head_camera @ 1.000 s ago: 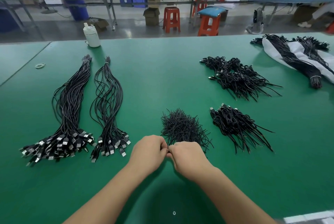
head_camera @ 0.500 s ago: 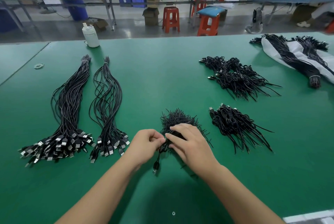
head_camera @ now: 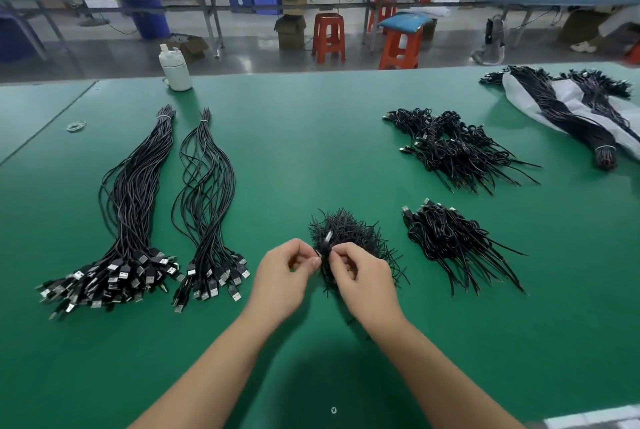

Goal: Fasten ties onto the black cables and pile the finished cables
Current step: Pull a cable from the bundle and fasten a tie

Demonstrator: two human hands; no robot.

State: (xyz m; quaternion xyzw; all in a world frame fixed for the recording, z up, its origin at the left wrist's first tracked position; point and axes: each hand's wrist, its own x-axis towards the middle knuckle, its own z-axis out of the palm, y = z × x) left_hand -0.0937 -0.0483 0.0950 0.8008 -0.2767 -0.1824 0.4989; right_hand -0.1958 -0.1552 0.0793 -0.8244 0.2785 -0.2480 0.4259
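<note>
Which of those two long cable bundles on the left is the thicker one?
The outer bundle, farthest left. It holds many more cables and plugs than the slimmer bundle beside it, which lies closer to the hands.

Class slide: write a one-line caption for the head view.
Both hands, left hand and right hand, pinch a folded black cable above the black twist-tie heap on the green table.

Table (head_camera: 311,137): smooth matt green surface. Cable bundles (head_camera: 135,193): glossy black sheathing, bright metal plugs (head_camera: 114,267). Far-left bottle (head_camera: 175,70): white plastic.
</note>
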